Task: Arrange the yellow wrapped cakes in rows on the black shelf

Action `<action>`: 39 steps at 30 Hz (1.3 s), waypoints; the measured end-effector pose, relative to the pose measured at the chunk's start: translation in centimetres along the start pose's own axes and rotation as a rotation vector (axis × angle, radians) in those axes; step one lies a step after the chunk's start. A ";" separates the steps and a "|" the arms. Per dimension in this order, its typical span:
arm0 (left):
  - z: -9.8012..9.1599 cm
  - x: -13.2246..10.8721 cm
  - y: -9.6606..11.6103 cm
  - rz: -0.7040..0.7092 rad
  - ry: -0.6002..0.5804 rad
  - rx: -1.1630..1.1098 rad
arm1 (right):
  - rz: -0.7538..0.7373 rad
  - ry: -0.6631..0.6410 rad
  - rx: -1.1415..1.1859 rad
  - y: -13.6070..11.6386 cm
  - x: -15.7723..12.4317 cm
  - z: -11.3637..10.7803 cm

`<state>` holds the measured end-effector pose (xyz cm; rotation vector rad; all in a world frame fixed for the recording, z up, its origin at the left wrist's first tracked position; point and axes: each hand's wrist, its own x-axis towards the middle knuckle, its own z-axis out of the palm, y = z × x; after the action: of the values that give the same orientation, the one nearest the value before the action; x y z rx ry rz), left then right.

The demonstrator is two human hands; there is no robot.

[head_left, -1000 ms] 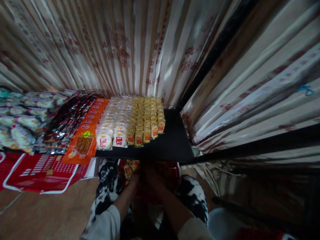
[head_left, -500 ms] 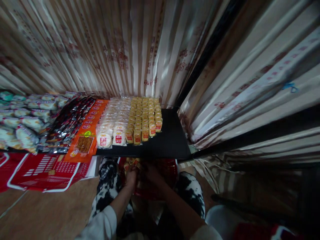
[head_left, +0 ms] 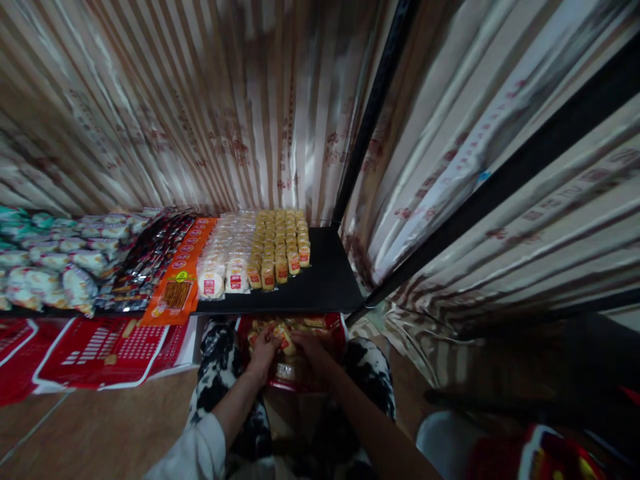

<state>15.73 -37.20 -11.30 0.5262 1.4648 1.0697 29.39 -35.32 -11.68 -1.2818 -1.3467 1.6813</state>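
Observation:
A red basket [head_left: 333, 330] rests on my lap between my black-and-white patterned trouser legs, with small yellow snack packets [head_left: 285, 340] inside. Both hands reach into it. My left hand [head_left: 264, 349] has its fingers curled over the packets at the basket's left side. My right hand [head_left: 307, 347] is beside it, fingers closed around a yellow packet. Just beyond the basket is a black shelf [head_left: 325, 287] bearing rows of matching yellow packets [head_left: 280, 243] and white round cakes in clear wrappers [head_left: 227, 257].
Further left on the shelf lie orange packs [head_left: 175, 293], dark foil packs [head_left: 145, 260] and pale green-white bags [head_left: 45, 267]. Red baskets [head_left: 95, 347] sit below. Striped shiny curtains [head_left: 225, 113] hang behind and to the right, with black posts. A white stool edge [head_left: 440, 433] is at lower right.
My view has tilted down and back, bringing the red basket and its packets into sight. Both hands have moved forward in the basket and closed on yellow packets.

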 end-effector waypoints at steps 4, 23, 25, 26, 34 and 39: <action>0.8 -0.3 1.3 0.095 -0.031 0.012 | -0.056 0.137 -0.135 -0.5 -0.2 -0.3; 6.7 -0.5 6.8 0.662 -0.001 0.431 | -0.362 0.469 -0.178 -4.8 2.5 -4.4; 7.2 -0.3 6.7 0.711 0.017 0.482 | -0.383 0.531 -0.188 -4.8 3.4 -5.1; 7.4 -0.1 6.6 0.725 0.022 0.507 | -0.390 0.564 -0.194 -4.8 3.9 -5.5; 9.8 2.5 5.9 0.669 -0.027 0.560 | -0.379 0.716 -0.304 -6.2 7.8 -7.5; 10.9 4.0 6.4 0.648 -0.064 0.518 | -0.350 0.707 -0.394 -7.1 9.5 -7.6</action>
<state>23.56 -27.46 -6.83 1.4625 1.5535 1.1352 32.61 -22.15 -7.84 -1.5438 -1.3674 0.6358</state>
